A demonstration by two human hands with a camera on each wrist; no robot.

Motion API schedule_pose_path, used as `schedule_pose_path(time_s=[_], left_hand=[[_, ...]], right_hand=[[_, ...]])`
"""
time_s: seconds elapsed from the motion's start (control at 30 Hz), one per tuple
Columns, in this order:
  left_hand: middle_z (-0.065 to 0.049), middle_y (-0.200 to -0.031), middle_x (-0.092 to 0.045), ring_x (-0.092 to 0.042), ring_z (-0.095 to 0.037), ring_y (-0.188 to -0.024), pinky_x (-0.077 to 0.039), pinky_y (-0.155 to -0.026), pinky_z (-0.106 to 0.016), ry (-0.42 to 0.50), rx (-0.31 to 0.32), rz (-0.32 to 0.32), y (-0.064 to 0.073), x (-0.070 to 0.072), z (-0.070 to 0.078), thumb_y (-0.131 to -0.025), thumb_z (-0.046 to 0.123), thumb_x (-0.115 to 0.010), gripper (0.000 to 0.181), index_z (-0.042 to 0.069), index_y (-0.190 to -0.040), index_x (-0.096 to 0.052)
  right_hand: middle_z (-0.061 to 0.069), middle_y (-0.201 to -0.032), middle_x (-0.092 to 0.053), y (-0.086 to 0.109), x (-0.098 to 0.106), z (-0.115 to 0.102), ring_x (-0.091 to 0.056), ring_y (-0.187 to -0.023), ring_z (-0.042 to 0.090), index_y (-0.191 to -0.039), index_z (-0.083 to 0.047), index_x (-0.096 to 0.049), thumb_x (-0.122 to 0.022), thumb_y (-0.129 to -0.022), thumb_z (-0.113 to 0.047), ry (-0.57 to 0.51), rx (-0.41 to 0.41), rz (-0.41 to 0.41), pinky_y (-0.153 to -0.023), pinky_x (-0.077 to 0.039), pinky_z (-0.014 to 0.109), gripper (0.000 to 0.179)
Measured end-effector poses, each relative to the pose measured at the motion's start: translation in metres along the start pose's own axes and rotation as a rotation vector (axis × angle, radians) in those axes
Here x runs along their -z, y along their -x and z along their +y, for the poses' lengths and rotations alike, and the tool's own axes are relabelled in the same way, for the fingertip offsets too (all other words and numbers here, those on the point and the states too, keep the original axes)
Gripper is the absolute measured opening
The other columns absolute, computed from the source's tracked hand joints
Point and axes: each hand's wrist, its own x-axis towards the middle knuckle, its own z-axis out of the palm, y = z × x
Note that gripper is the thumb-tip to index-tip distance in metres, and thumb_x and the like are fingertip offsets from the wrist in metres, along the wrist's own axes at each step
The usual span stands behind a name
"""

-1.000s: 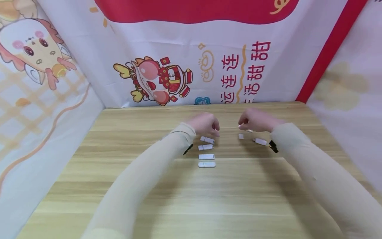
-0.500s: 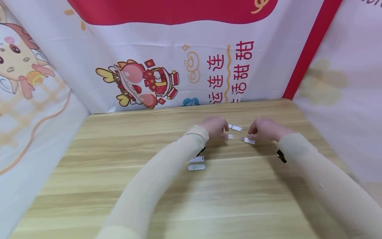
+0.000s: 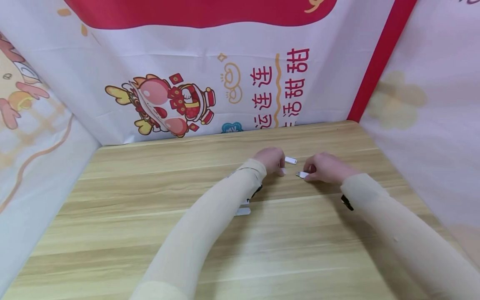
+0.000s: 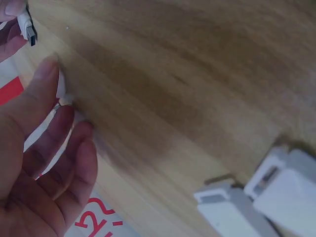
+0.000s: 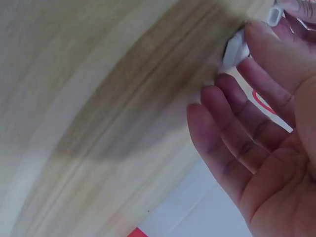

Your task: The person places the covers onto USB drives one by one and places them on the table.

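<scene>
At L hand (image 3: 271, 158), small white pc (image 3: 284, 171) partly hidden by fingers.

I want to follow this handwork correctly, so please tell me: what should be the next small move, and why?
Probably the right hand should bring the USB stick gently toward the left hand. Its metal plug is bare and points that way, while the left hand pinches a small white piece, seemingly a cap, and the two are apart.

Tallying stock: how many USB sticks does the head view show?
4: one stick in the right hand, another beside the left hand, a third and a fourth partly behind the left sleeve, which may hide more.
</scene>
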Motion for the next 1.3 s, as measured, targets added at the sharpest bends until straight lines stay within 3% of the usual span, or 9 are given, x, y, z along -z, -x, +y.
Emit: schedule_pose_path(time_s=[0.2, 0.57, 0.9, 1.07, 1.3], left_hand=[[0.007, -0.076, -0.065, -0.059, -0.012, -0.073, -0.048, -0.069, -0.024, 0.004, -0.045, 0.010, 0.001, -0.002, -0.005, -0.078, 0.023, -0.086, 0.014, 0.016, -0.080, -0.074], [0.008, -0.070, -0.064, -0.057, -0.011, -0.069, -0.045, -0.066, -0.022, 0.002, -0.127, 0.025, 0.005, -0.004, -0.005, -0.076, 0.019, -0.086, 0.014, 0.016, -0.074, -0.073], [0.006, -0.077, -0.067, -0.060, -0.011, -0.075, -0.047, -0.072, -0.021, 0.115, -0.105, 0.029, 0.023, 0.000, -0.009, -0.080, 0.014, -0.083, 0.008, 0.013, -0.083, -0.075], [0.005, -0.084, -0.068, -0.062, -0.010, -0.080, -0.049, -0.077, -0.021, 0.220, -0.167, 0.054, 0.049, 0.017, -0.013, -0.083, 0.014, -0.080, 0.009, 0.012, -0.088, -0.073], [0.006, -0.086, -0.069, -0.064, -0.009, -0.080, -0.052, -0.074, -0.022, 0.370, -0.178, 0.114, 0.110, 0.045, -0.015, -0.090, 0.017, -0.074, 0.008, 0.012, -0.096, -0.074]], right_hand=[[0.002, -0.083, -0.065, -0.003, -0.003, -0.008, -0.056, -0.075, 0.019, -0.097, -0.007, -0.074, -0.076, -0.089, -0.018, -0.004, -0.037, 0.015, -0.074, -0.050, 0.037, 0.014], [-0.002, -0.071, -0.063, -0.001, -0.008, -0.019, -0.055, -0.064, 0.015, -0.085, -0.009, -0.074, -0.077, -0.085, -0.016, 0.070, 0.028, 0.026, -0.064, -0.051, 0.033, 0.008], [-0.003, -0.077, -0.066, 0.003, -0.011, -0.022, -0.057, -0.070, 0.015, -0.088, -0.010, -0.075, -0.076, -0.088, -0.013, -0.010, 0.067, 0.057, -0.071, -0.051, 0.036, 0.003], [-0.004, -0.079, -0.068, 0.016, -0.006, -0.030, -0.057, -0.071, 0.014, -0.089, -0.010, -0.076, -0.076, -0.089, -0.016, -0.065, 0.089, 0.108, -0.070, -0.050, 0.037, 0.006], [-0.005, -0.078, -0.066, 0.043, 0.008, -0.060, -0.054, -0.068, 0.014, -0.096, -0.011, -0.077, -0.074, -0.091, -0.019, -0.123, 0.120, 0.222, -0.064, -0.047, 0.033, 0.011]])
